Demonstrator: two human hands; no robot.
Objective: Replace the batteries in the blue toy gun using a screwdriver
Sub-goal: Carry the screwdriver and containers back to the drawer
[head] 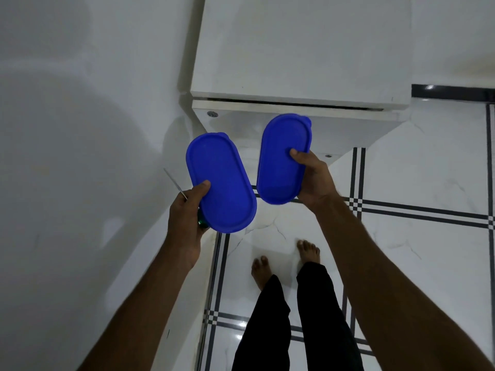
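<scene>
Over the tiled floor (417, 162), left hand (187, 210) is gripping a blue lid (222, 183) plus screwdriver (175, 186), right hand (313, 178) clutching another blue lid (281, 162).

Two blue oval lids (223, 183) (284, 159) sit side by side, apart, above a white marble floor (428, 170) crossed by dark stripes. A white cabinet (300, 49) stands behind them against the wall (80, 103).

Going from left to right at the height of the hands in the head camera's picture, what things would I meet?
Screwdriver shaft → left hand → blue oval container held in it → second blue oval container → right hand holding it.
</scene>
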